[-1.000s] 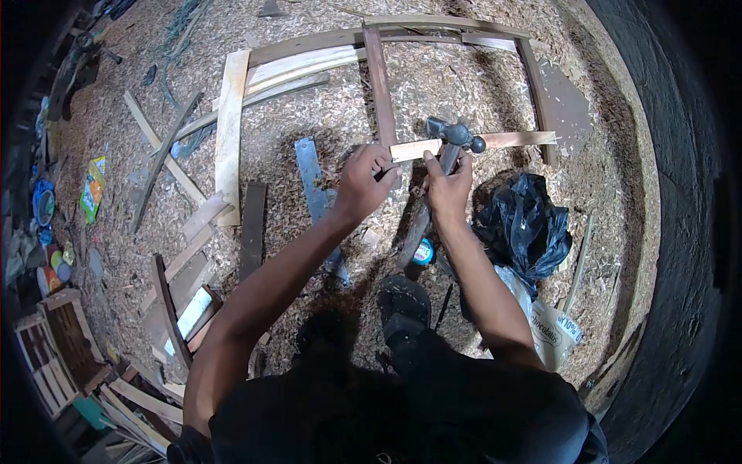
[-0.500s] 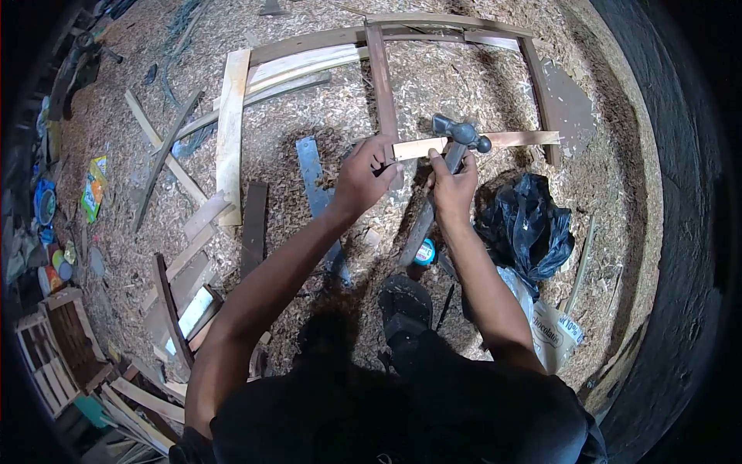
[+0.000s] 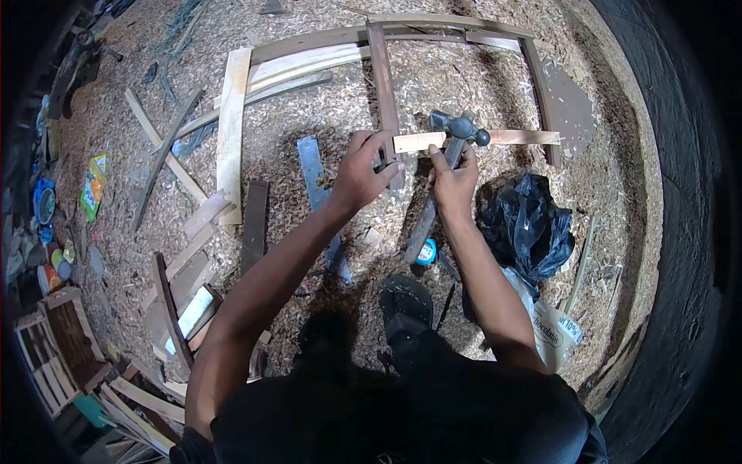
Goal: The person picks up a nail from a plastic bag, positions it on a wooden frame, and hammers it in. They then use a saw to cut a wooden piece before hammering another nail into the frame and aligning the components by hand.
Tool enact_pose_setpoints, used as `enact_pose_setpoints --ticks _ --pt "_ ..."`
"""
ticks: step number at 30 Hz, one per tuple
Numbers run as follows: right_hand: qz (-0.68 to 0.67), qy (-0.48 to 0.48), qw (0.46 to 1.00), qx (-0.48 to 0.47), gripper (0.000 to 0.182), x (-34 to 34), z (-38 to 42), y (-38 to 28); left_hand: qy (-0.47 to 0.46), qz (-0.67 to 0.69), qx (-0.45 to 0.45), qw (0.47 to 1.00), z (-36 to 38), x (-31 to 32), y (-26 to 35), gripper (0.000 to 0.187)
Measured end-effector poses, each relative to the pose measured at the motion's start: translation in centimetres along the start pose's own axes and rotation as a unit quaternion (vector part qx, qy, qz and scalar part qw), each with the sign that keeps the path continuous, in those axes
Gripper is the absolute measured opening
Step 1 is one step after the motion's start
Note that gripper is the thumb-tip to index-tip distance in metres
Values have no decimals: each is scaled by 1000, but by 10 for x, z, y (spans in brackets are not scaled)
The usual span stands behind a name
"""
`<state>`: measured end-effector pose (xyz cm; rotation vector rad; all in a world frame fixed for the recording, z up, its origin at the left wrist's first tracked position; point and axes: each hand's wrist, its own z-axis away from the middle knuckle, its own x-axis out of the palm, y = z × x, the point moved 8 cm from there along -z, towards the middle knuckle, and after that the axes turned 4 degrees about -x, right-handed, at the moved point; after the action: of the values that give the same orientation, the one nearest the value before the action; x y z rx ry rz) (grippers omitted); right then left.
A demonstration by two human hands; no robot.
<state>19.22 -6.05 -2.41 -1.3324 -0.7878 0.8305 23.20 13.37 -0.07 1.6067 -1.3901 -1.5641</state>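
Note:
My left hand (image 3: 363,172) is closed around the end of a dark wooden bar (image 3: 384,93) of the frame, fingers on its far side and thumb on its near side. My right hand (image 3: 454,185) grips a ball-peen hammer (image 3: 461,126) by its handle near the head, the handle slanting down to the left. Its thumb and fingertips also touch a pale wooden slat (image 3: 420,142). That slat runs crosswise behind the hammer, its left end against the dark bar and its right end over the frame's right bar (image 3: 539,97).
A blue metal strip (image 3: 313,174) and a dark board (image 3: 254,224) lie left on shavings. A black plastic bag (image 3: 529,232) sits right, a blue round container (image 3: 426,252) near my foot. Several loose slats (image 3: 166,158) and a wooden crate (image 3: 66,340) are farther left.
The left end of the slat has risen slightly and sits more level against the dark bar. My left fingers have shifted a little on the bar, and the hammer has turned slightly.

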Motion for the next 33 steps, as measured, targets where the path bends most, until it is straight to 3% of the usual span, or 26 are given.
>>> enact_pose_setpoints --ticks 14,26,29,33 --pt "-12 -11 1000 20 32 0 6 -2 21 -19 71 997 -1 -1 5 47" --pt "-12 -11 998 54 32 -3 7 -3 7 -8 65 998 1 -6 5 51" --pt "-18 -2 999 34 28 -6 4 0 -6 8 53 999 1 -4 4 50" --pt "17 -15 1000 -17 27 -8 -3 3 -6 -32 104 994 -1 -6 11 48"
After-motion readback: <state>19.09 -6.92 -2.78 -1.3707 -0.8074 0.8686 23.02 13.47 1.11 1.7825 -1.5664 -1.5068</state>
